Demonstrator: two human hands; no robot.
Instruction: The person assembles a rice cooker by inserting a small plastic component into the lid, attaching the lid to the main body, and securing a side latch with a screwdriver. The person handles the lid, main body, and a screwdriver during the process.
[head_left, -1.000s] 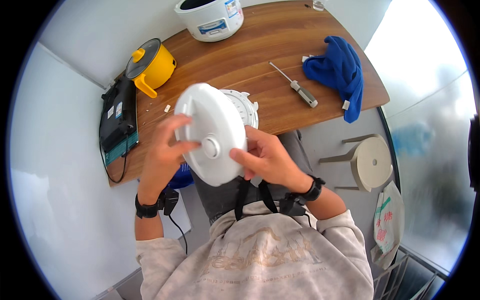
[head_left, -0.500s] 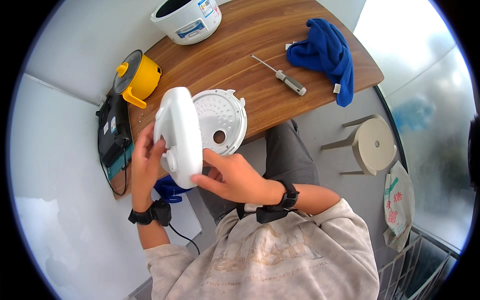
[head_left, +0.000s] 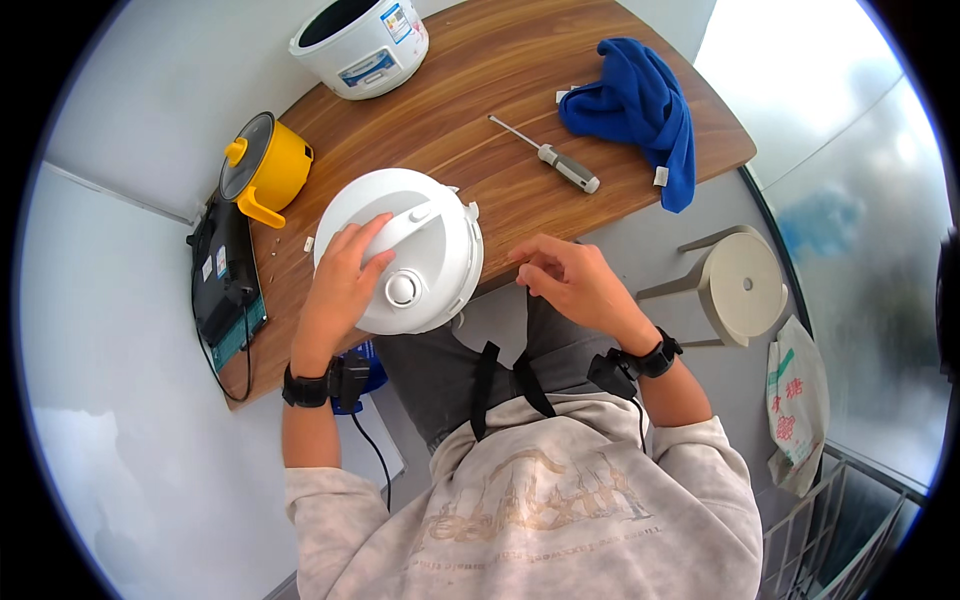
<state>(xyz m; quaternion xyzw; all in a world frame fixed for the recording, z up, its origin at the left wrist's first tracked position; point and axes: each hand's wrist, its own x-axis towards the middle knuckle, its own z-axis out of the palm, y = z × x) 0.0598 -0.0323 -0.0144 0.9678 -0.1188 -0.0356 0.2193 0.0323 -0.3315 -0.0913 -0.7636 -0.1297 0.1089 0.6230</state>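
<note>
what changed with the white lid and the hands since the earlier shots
The white lid went from being held up on edge in both hands to lying flat at the table's near edge, over the inner plate seen there before. The right hand let go and now hovers beside it, empty. The left hand stays on the lid. The screwdriver, blue cloth and yellow pot lie as before.
</note>
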